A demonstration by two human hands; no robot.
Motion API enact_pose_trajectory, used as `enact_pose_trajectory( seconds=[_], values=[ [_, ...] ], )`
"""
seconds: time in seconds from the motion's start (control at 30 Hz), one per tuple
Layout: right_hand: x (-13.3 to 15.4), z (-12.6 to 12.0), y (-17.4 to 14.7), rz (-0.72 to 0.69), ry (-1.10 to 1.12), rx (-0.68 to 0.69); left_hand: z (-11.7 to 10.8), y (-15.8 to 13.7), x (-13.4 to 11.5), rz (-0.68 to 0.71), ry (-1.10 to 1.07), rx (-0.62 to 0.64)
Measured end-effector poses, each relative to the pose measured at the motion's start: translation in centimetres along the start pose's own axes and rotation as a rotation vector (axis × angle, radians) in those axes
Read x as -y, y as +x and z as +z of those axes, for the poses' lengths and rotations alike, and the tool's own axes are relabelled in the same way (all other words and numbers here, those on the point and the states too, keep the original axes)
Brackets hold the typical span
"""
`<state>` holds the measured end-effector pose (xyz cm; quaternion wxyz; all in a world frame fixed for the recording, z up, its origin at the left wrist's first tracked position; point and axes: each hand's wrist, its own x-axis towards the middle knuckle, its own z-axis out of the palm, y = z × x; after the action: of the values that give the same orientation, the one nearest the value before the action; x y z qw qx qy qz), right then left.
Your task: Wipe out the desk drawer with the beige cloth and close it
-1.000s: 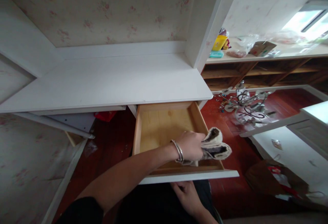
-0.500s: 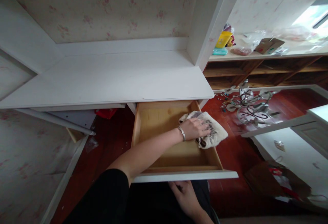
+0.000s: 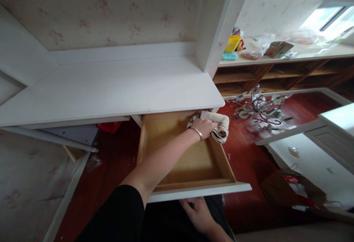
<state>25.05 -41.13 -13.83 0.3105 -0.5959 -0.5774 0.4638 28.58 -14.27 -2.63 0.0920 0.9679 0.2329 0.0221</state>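
Observation:
My left hand (image 3: 205, 127), with a bracelet at its wrist, is closed on a pale, dark-stained cloth (image 3: 221, 122). It presses the cloth against the far right corner and right side wall of a pulled-out wooden drawer (image 3: 177, 153), and part of the cloth hangs over that wall. Below the drawer's white front (image 3: 201, 192), my right hand (image 3: 197, 212) is curled against its lower edge. The tips of those fingers are hidden under the front.
A white desk top (image 3: 124, 87) extends above the drawer. To the right, a chandelier (image 3: 265, 111) lies on the red floor, near a white cabinet (image 3: 329, 131) and a brown bag (image 3: 279, 190). Low shelves (image 3: 287, 73) hold a yellow container (image 3: 232, 43) and a cardboard box (image 3: 278, 49).
My left hand has moved the cloth away from me along the drawer's right side, into the far corner, and the cloth is more bunched. My right hand stays at the drawer front.

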Motion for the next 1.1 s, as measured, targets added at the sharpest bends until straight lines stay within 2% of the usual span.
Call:
enact_pose_trajectory(
  seconds=[0.13,0.27,0.4,0.53,0.7,0.8,0.9,1.1],
  values=[
    [0.4,-0.2,0.1,-0.012,0.012,0.01,0.0,-2.9,-3.6,0.062,-0.193,0.088],
    [0.7,-0.4,0.3,-0.011,0.02,-0.003,0.6,-6.2,-7.6,0.194,-0.279,0.166],
    [0.8,-0.4,0.3,-0.025,0.013,0.013,0.8,-8.6,-9.4,0.231,-0.296,0.217],
    [0.4,-0.1,0.1,0.008,-0.026,-0.008,-0.1,-11.7,-8.2,0.197,-0.275,0.232],
    [-0.3,0.2,-0.3,0.046,-0.044,0.012,-1.9,-18.7,-4.8,0.115,-0.16,0.354],
    [-0.6,0.3,-0.4,0.058,-0.049,0.013,-3.0,-23.1,-2.8,0.134,-0.062,0.302],
    [-0.7,0.2,-0.4,0.086,-0.064,0.042,-4.3,-26.2,-1.5,0.162,0.023,0.273],
    [0.4,-0.3,-0.5,0.047,-0.039,0.071,-6.7,-28.8,-1.1,0.119,0.181,0.152]
  ],
)
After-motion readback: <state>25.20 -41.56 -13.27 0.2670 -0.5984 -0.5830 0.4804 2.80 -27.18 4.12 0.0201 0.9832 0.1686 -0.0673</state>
